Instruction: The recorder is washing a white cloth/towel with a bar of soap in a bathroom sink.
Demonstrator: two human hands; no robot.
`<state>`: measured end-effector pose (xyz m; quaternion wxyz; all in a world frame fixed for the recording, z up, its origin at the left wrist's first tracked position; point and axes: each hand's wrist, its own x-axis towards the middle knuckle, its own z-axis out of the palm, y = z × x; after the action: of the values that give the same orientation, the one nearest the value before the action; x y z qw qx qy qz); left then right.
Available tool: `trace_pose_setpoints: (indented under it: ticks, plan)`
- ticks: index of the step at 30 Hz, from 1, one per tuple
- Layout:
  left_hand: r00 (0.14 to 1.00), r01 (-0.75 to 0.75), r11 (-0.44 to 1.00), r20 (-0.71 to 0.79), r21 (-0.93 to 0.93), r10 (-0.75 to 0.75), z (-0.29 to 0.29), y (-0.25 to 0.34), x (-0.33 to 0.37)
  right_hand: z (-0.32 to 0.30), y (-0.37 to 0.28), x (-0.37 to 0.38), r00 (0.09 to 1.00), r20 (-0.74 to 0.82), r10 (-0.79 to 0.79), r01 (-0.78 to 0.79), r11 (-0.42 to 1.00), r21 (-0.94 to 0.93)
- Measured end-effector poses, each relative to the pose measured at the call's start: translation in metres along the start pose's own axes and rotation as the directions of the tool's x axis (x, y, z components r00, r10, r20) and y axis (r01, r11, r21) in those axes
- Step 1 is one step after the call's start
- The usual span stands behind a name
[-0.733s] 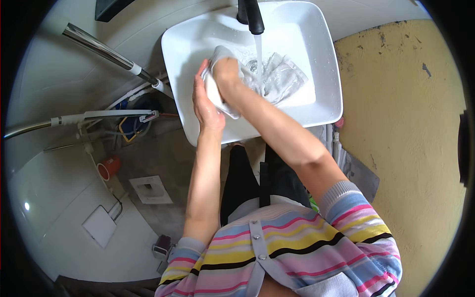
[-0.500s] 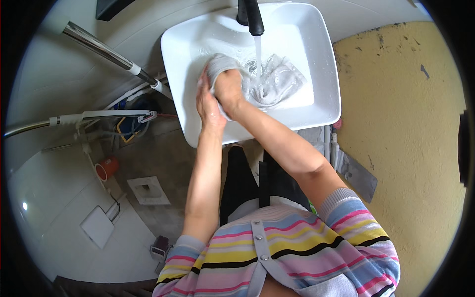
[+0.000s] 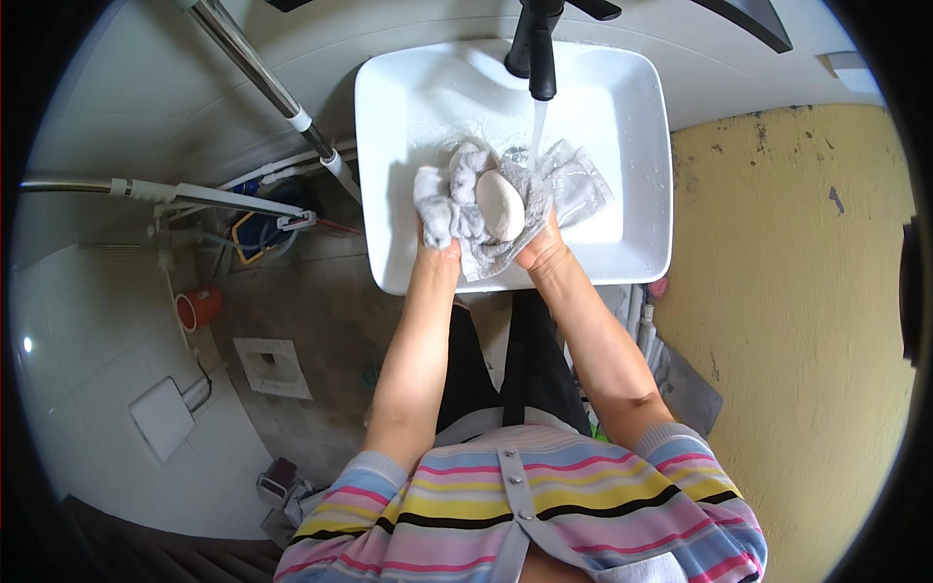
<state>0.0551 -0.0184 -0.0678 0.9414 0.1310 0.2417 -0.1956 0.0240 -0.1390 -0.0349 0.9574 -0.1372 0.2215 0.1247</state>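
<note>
Both of my hands hold up a wet, grey-white cloth [image 3: 442, 211] inside the white sink [image 3: 649, 194]. My left hand [image 3: 440, 251] grips its bunched left side, and my right hand [image 3: 544, 243] has hold of the right side. Most of my fingers are hidden under the fabric. A white oval bar of soap [image 3: 501, 206] lies on top of the cloth, between the hands. Just behind it, water runs from the black faucet [image 3: 541, 73]. Part of the wet fabric spreads toward the right in the basin.
Metal poles with white fittings [image 3: 258, 73] stand to the left of the sink. On the left are a red-orange bucket [image 3: 199, 307] and a white square floor fixture [image 3: 273, 367]. A yellow, scuffed wall [image 3: 787, 291] rises at the right.
My hands have come apart from their overlapped position, the right one moving to the right. The cloth is opened out between them, and the soap now shows on it. The view has shifted.
</note>
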Motion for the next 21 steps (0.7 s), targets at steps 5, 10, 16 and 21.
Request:
trace_pose_setpoints:
  ticks: [5,10,16,21]
  plan:
    - [0.959,-0.245,0.838,-0.003,0.488,0.283,-0.009,-0.004,-0.013,0.032,-0.001,0.020,0.932,-0.277,-0.235,0.088,0.886,-0.456]
    - [0.963,-0.201,0.836,-0.055,0.510,0.265,0.013,0.006,-0.017,0.017,0.053,0.034,0.547,0.593,-0.590,0.521,-0.314,-0.794]
    - [0.968,-0.170,0.815,-0.060,0.554,0.243,0.018,-0.004,-0.025,0.020,0.026,0.055,0.913,-0.001,-0.408,0.150,0.339,-0.929]
    - [0.982,0.008,0.892,-0.173,0.452,0.078,0.020,0.014,-0.022,0.015,0.054,0.056,0.512,0.570,-0.642,0.474,-0.343,-0.811]
